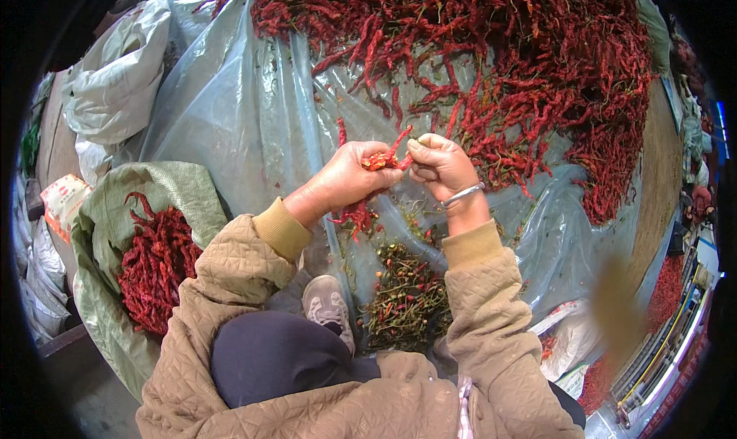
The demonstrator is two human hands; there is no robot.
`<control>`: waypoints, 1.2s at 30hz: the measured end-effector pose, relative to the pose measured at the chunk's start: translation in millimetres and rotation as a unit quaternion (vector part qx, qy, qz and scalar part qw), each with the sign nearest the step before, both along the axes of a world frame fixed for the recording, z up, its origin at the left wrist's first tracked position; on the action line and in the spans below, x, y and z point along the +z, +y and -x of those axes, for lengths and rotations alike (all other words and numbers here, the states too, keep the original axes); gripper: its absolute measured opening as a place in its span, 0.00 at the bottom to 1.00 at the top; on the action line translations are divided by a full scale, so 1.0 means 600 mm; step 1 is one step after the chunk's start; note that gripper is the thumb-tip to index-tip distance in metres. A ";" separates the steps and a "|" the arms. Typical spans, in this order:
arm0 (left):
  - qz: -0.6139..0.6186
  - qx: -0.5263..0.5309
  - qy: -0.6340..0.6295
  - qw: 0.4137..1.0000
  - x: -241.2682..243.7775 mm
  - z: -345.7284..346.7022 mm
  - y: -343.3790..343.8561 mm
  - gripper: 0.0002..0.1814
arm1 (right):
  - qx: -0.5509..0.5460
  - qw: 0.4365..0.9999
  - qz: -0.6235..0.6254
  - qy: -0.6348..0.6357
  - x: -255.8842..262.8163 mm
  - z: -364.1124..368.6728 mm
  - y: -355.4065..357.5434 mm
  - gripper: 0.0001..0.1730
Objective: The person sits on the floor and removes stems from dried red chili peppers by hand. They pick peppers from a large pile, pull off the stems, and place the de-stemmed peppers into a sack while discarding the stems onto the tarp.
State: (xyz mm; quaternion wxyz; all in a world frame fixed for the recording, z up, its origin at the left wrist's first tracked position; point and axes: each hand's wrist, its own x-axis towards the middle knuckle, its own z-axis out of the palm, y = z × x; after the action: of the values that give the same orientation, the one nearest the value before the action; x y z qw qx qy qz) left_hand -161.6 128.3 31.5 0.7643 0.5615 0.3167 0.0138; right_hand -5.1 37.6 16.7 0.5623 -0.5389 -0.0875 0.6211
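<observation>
Several dried red chili peppers [358,215] are bunched in my left hand [357,171], their tips sticking out above and below the fist. Close beside it, my right hand [440,165], with a metal bangle at the wrist, pinches a green chili stem [418,142] between thumb and index finger. Beyond both hands, a large heap of dried red chilies [518,53] spreads over clear plastic sheeting [230,110]. Below them, between my feet, lies a pile of chili stems and caps [406,301].
At the left stands a green woven sack [95,254] with its mouth rolled back, holding red chilies [158,266]. A white woven sack [118,76] is farther up. Another white sack [567,335] and more chilies lie at the lower right. My shoe [329,309] rests near the stem pile.
</observation>
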 end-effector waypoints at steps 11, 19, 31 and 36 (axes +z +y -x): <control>0.052 0.034 0.030 0.998 -0.006 0.055 0.023 0.05 | 0.111 0.990 -0.042 -0.075 -0.020 0.026 0.030 0.07; 0.169 0.182 0.012 0.969 -0.017 0.109 0.012 0.06 | 0.125 0.980 -0.087 -0.129 0.006 -0.003 0.063 0.09; 0.150 0.345 -0.019 0.926 -0.025 0.160 0.060 0.11 | 0.244 0.714 0.040 -0.655 -0.139 0.075 0.206 0.20; 0.144 0.379 -0.023 0.914 -0.030 0.141 0.054 0.11 | 0.148 0.971 -0.007 -0.186 -0.071 0.091 0.173 0.09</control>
State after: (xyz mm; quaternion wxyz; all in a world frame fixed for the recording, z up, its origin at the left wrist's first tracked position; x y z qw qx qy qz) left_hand -246.2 160.6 13.8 0.7816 0.2828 0.4865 0.2692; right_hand -59.7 141.3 -26.1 0.4422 -0.6218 -0.2736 0.5856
